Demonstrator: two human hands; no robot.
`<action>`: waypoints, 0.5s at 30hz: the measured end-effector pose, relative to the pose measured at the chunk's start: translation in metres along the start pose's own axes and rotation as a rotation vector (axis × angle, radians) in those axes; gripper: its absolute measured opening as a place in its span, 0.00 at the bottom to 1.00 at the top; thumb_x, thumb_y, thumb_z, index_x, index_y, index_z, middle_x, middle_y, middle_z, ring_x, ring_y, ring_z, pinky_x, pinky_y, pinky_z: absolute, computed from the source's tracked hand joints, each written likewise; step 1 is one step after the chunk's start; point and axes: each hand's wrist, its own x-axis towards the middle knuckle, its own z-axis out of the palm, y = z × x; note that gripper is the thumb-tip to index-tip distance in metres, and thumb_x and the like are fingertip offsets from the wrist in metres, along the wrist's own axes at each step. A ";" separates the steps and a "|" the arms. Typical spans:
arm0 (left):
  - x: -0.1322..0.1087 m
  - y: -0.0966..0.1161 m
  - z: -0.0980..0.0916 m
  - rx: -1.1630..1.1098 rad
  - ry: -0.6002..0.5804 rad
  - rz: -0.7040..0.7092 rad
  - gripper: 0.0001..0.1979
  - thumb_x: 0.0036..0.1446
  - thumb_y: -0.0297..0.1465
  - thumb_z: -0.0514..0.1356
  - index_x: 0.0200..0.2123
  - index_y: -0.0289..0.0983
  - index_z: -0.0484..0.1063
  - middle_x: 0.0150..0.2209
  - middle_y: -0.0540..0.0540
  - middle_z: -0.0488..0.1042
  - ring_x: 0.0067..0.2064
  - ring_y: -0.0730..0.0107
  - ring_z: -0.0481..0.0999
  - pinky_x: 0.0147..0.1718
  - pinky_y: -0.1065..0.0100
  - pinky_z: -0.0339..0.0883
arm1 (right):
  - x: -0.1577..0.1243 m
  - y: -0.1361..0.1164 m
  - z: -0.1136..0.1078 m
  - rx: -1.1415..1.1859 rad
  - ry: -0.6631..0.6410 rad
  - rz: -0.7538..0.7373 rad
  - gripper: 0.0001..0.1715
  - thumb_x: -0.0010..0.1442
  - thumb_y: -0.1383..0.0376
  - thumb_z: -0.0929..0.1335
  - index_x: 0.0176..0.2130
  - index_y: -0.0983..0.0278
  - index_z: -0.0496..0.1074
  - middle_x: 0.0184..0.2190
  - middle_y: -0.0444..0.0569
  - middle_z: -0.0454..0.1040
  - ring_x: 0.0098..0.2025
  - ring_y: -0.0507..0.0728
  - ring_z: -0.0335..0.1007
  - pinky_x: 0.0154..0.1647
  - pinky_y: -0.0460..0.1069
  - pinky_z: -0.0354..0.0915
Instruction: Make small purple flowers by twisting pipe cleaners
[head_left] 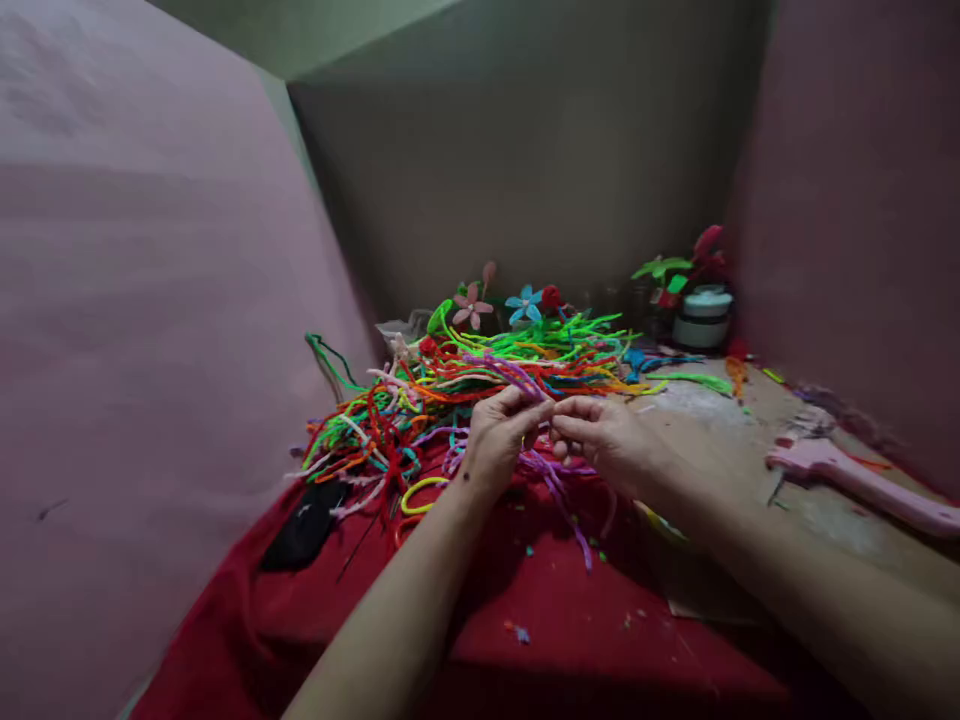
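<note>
My left hand and my right hand meet fingertip to fingertip above a red cloth. Both pinch purple pipe cleaners, whose strands hang below the hands and trail onto the cloth. Just behind the hands lies a big tangled pile of pipe cleaners in green, red, orange, blue and white. A yellow loop lies left of my left wrist.
Finished pipe-cleaner flowers, pink and blue, stand behind the pile. A white round container with green and red pieces sits at the back right. A pink tool lies on the brown surface at right. A black object rests at left. Walls close in.
</note>
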 end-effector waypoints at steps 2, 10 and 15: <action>-0.001 0.000 0.000 0.011 -0.048 -0.013 0.09 0.47 0.33 0.63 0.25 0.32 0.69 0.18 0.54 0.61 0.20 0.82 0.58 0.19 0.75 0.50 | -0.002 -0.002 0.001 -0.072 -0.012 -0.032 0.09 0.49 0.62 0.71 0.27 0.66 0.71 0.21 0.42 0.69 0.21 0.48 0.63 0.23 0.44 0.59; 0.001 0.005 0.000 0.019 0.111 0.002 0.09 0.45 0.33 0.63 0.23 0.32 0.68 0.15 0.55 0.60 0.16 0.83 0.56 0.16 0.75 0.48 | -0.007 -0.007 0.005 -0.202 0.050 0.062 0.13 0.47 0.60 0.70 0.20 0.65 0.67 0.13 0.41 0.65 0.13 0.48 0.57 0.14 0.44 0.51; 0.003 0.007 -0.003 -0.032 0.108 -0.042 0.10 0.45 0.33 0.63 0.22 0.33 0.67 0.13 0.56 0.58 0.14 0.83 0.54 0.13 0.76 0.47 | -0.009 -0.011 0.008 -0.286 0.014 0.066 0.13 0.48 0.60 0.69 0.21 0.66 0.69 0.14 0.43 0.67 0.16 0.49 0.59 0.19 0.46 0.54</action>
